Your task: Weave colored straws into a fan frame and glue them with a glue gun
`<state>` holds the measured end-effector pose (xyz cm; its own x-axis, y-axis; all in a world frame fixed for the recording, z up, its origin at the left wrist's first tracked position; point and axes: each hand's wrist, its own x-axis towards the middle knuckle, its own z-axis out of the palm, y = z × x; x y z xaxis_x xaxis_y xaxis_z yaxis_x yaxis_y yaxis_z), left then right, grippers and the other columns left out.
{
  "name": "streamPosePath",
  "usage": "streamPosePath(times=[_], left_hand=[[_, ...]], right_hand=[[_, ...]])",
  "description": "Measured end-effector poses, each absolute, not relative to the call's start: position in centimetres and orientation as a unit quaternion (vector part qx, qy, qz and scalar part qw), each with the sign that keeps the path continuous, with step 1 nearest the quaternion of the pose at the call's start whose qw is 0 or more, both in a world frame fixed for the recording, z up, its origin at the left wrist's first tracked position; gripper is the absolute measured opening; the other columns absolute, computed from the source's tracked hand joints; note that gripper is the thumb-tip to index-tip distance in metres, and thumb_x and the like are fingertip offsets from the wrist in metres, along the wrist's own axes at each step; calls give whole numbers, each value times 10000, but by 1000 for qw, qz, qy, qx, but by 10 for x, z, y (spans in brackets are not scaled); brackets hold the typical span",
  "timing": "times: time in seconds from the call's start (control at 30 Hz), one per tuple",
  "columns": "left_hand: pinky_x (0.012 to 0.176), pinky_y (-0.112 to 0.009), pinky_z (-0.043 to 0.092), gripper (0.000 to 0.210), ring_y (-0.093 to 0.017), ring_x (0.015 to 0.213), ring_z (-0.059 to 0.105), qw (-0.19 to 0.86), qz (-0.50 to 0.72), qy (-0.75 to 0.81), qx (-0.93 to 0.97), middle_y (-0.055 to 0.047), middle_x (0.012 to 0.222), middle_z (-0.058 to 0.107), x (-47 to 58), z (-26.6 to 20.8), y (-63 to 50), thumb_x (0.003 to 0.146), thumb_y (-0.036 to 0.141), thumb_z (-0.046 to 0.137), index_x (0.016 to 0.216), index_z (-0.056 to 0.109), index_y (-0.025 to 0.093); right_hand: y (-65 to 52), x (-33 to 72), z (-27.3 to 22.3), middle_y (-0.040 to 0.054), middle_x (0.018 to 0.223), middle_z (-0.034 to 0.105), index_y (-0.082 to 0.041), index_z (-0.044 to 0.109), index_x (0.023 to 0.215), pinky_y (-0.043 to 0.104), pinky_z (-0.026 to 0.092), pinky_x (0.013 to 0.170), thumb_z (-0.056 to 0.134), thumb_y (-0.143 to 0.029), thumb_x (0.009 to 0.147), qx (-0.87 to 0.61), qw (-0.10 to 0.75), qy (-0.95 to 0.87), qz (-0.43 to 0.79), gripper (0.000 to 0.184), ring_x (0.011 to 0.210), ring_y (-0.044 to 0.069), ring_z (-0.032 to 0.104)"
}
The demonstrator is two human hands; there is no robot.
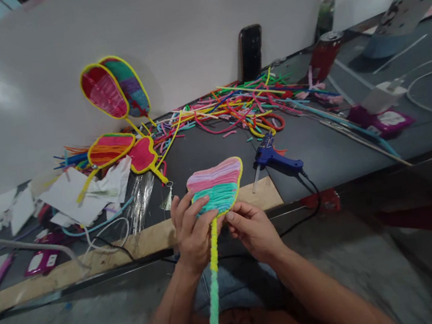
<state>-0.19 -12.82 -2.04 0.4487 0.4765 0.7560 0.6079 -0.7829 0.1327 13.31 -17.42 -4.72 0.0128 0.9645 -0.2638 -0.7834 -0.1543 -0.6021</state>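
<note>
Between my hands, over the table's front edge, is a pipe-cleaner fan [216, 188] with pink, lilac and teal rows, a yellow rim, and a twisted yellow-green handle pointing down toward me. My left hand [194, 230] grips its lower left side, fingers lying across the front near the handle's top. My right hand [253, 227] pinches the lower right rim between thumb and fingers; the fingertips behind the rim are hidden. A blue glue gun [276, 158] lies just right of the fan, its cord hanging off the edge.
Loose pipe cleaners [208, 109] pile along the wall, with scissors [271, 122] among them. Finished fans [104, 92] lean at back left. A phone [251, 51] stands against the wall. At right are a red can [326, 56] and a white charger [382, 96]. Papers [71, 197] cover the left side.
</note>
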Motion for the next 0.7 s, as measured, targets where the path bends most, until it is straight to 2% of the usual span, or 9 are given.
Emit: streamPosePath(times=[0.53,0.7], left_hand=[[1047,-545,396,77,-263,1196,555,71,-446,-333,-828,-69,1069,658,2,-29,-137,799,166,708,831,648,202],[1037,-547,404,93,-269,1194,552,65,-446,-328,-830,-77,1086,656,3,-30,-139,789,140,712,831,646,191]], right_hand=[[-177,128,-44,-53,591,581,-164,669,674,164,328,474,871,-323,568,-318,632,-74,703,278,487,37,402],[-176,127,-44,-71,530,530,-167,629,623,160,332,462,857,-316,580,-306,638,-69,703,276,467,39,390]])
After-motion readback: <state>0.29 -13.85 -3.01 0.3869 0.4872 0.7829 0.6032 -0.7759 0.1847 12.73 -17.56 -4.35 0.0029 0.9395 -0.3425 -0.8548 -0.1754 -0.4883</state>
